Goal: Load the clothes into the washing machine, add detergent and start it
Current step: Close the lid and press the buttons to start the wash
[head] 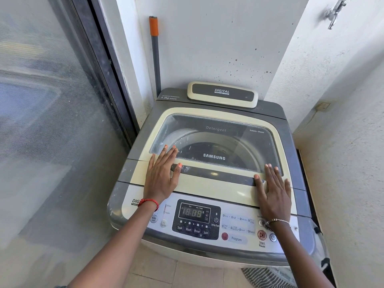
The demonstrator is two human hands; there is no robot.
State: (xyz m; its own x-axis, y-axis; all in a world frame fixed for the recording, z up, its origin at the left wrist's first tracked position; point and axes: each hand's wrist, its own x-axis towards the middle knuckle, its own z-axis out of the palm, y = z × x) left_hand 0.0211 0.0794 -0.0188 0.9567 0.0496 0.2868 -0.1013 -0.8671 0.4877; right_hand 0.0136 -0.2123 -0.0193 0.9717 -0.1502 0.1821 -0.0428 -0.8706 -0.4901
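- Grey and cream, the washing machine (141, 142) stands in a corner, with a white wall (207, 38) behind it and a glass door (52, 121) on my left.
- Its lid (207, 190) is down and shut.
- My left hand (161, 175) lies flat on the left side of the lid. The fingers are straight and reach onto the glass window (218, 142). It grips nothing.
- My right hand (274, 190) lies flat on the right side of the lid. Its fingers are straight too, and it grips nothing.
- Both thumbs touch the dark handle strip (216, 174) that runs across the lid.
- Through the glass I see the round tub and something dark in it, but I cannot tell what it is.
- The word "Detergent" is printed at the top of the glass.
- The control panel (196, 219) is at the front, under my wrists. Its little screen is lit with green numbers.
- The red Start/Pause button (262, 235) sits just beside my right wrist. No finger touches it.
- A red thread (148, 202) is round my left wrist and a thin bracelet (277, 220) is round my right one.
- A grey pole (154, 55) with an orange band leans on the wall behind the machine.
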